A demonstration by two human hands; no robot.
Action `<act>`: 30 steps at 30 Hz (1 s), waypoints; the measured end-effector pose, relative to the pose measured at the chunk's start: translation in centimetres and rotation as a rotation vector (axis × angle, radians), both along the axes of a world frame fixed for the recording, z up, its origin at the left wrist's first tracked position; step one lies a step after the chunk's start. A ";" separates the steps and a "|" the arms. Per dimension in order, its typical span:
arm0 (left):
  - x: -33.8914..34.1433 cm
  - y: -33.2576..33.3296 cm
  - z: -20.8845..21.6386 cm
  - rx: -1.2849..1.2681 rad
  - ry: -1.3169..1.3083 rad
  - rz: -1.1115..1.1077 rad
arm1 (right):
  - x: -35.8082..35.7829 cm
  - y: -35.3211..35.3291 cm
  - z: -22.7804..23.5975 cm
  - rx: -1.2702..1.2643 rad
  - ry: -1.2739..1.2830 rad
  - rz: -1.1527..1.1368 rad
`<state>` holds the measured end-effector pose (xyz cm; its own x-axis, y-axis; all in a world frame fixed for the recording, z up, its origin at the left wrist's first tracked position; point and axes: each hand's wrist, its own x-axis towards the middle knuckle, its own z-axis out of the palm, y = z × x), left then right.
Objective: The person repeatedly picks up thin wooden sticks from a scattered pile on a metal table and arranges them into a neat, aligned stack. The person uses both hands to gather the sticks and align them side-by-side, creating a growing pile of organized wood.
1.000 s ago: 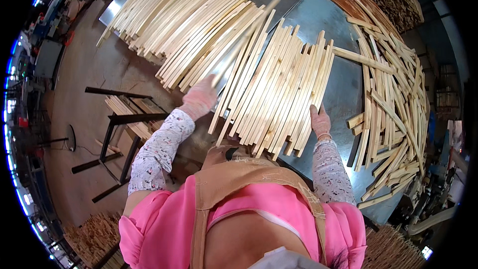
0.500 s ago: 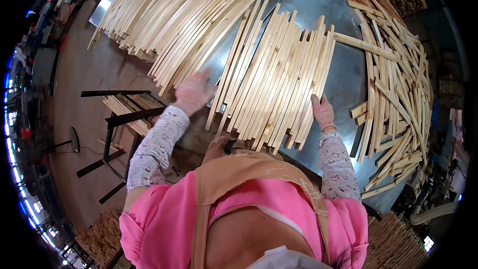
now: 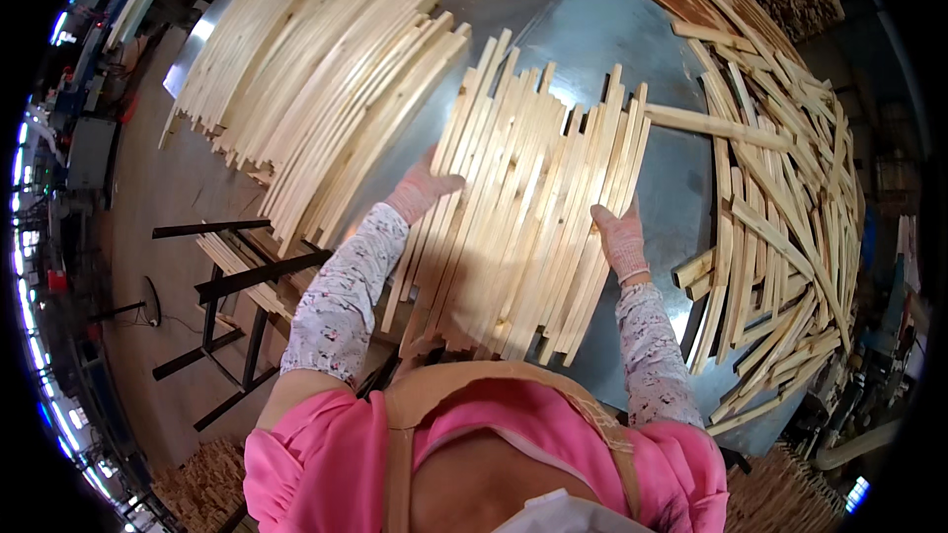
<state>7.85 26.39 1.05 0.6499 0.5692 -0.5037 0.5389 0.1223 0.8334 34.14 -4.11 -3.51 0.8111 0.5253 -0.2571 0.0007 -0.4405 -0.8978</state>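
Observation:
In front of me a batch of long, pale wooden strips [image 3: 513,207] lies side by side on the metal table, their ends uneven. My left hand [image 3: 425,190] is closed around the batch's left edge, thumb on top. At the opposite edge, my right hand [image 3: 622,240] grips in the same way, its thumb over the outer strips. Both hands wear thin pinkish gloves, and the fingers under the edges are partly hidden. The strips' near ends reach close to my tan apron [image 3: 434,395].
A second, larger row of strips [image 3: 326,79] lies on the left of the metal table [image 3: 602,20]. Jumbled strips [image 3: 780,188] are heaped at the right, one pointing toward my batch. A black metal stand [image 3: 212,326] is on the floor at left.
My left hand has come in against the left edge of the batch. The separate strips there now lie close against the others, and the batch sits nearer my body.

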 end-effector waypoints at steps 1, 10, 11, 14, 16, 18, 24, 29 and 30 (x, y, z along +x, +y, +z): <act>0.2 0.1 -0.1 -0.034 -0.050 0.008 | 0.5 -0.4 0.0 0.023 -0.007 0.015; 6.9 4.8 13.9 0.190 -0.586 -0.019 | 5.6 3.0 18.5 0.691 0.047 -0.057; 8.4 6.2 16.4 0.190 -0.676 -0.083 | 7.7 2.6 21.3 0.611 -0.129 -0.027; 11.2 9.9 22.7 0.208 -0.896 -0.149 | 8.9 2.4 29.1 0.700 -0.305 0.009; 11.1 13.0 24.7 0.298 -0.900 -0.176 | 8.8 3.6 30.9 0.749 -0.437 -0.006; 13.1 12.0 25.7 0.198 -0.891 -0.197 | 9.4 2.3 30.6 0.740 -0.509 -0.061; 4.7 7.5 18.8 -0.181 -0.805 -0.152 | 3.3 0.1 17.8 0.638 -0.359 0.028; -2.6 3.3 16.9 0.237 -0.641 -0.244 | -5.2 -4.3 15.6 0.206 -0.546 -0.010; -3.8 3.3 15.2 0.101 -0.757 -0.194 | -6.4 -5.1 13.2 0.199 -0.765 -0.031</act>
